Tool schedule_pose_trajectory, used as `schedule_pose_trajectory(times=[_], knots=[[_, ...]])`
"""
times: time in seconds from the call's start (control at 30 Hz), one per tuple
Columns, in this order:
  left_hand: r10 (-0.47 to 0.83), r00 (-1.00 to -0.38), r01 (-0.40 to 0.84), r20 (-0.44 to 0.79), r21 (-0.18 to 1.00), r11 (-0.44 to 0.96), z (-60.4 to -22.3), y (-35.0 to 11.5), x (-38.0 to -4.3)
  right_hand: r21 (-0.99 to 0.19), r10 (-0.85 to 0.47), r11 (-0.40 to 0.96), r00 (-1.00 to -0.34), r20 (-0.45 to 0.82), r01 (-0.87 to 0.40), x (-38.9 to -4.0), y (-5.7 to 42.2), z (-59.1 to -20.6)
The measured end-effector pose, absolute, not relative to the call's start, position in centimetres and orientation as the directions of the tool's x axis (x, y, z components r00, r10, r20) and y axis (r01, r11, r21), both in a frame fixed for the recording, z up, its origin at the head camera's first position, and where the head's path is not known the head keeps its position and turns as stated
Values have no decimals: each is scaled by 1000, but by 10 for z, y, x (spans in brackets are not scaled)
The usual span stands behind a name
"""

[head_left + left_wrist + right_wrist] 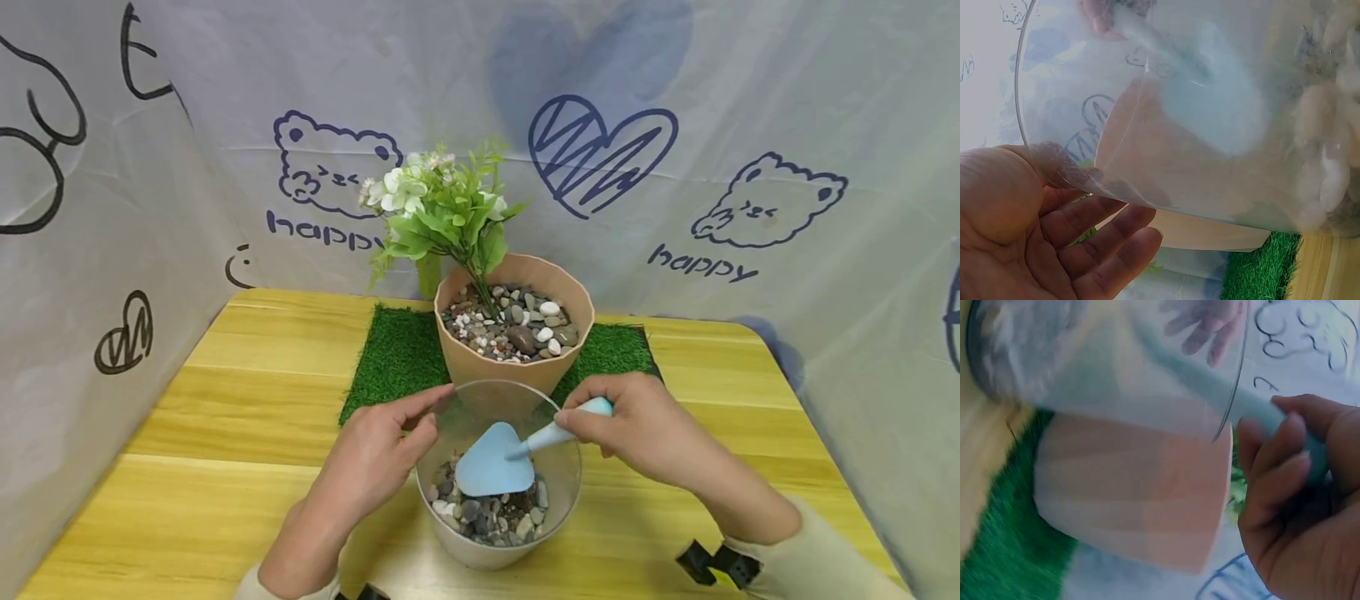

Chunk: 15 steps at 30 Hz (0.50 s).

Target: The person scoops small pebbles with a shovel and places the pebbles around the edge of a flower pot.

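In the head view, my right hand [626,421] pinches the pale blue handle of a small garden trowel [497,462]. The trowel's broad blade slants down inside a clear plastic bucket [573,492], just over the grey and white pebbles [487,521] at its bottom. My left hand [378,458] touches the bucket's left rim with index finger and thumb. From the left wrist, the fingers [1107,240] look loosely spread along the outer wall. Right wrist view: fingers curl around the handle [1260,409] above the rim, and the blade is blurred behind the wall.
Behind the bucket, a peach flowerpot [513,308] with pebbles and a leaning bunch of white flowers [442,204] stands on a green turf mat [393,358]. The wooden table [225,433] backs onto a white cloth [465,75] with drawings.
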<state>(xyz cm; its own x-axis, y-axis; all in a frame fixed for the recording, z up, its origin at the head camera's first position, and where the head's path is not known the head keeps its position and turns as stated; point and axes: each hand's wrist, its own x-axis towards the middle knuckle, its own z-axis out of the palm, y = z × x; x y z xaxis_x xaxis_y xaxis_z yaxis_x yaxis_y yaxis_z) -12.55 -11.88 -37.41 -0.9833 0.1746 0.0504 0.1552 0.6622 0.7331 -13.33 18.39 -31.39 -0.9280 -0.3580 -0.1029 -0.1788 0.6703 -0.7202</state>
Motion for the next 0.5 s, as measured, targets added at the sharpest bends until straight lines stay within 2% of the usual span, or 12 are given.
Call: schedule_pose_trajectory(times=[0.13,0.27,0.37,0.5], knots=[[175,-983,161,58,735,658,-374,-119,-125,-437,-427,801,-902,62,-409,-126,171,-311],[177,-982,167,64,733,660,-374,-119,-125,-169,-547,801,-817,181,-574,-120,159,-311],[177,-982,170,68,730,662,-374,-119,-125,-60,-613,775,-771,174,-630,-117,152,-310],[181,-981,176,72,728,663,-374,-119,-126,-11,-675,733,-729,110,-680,-114,146,-304]])
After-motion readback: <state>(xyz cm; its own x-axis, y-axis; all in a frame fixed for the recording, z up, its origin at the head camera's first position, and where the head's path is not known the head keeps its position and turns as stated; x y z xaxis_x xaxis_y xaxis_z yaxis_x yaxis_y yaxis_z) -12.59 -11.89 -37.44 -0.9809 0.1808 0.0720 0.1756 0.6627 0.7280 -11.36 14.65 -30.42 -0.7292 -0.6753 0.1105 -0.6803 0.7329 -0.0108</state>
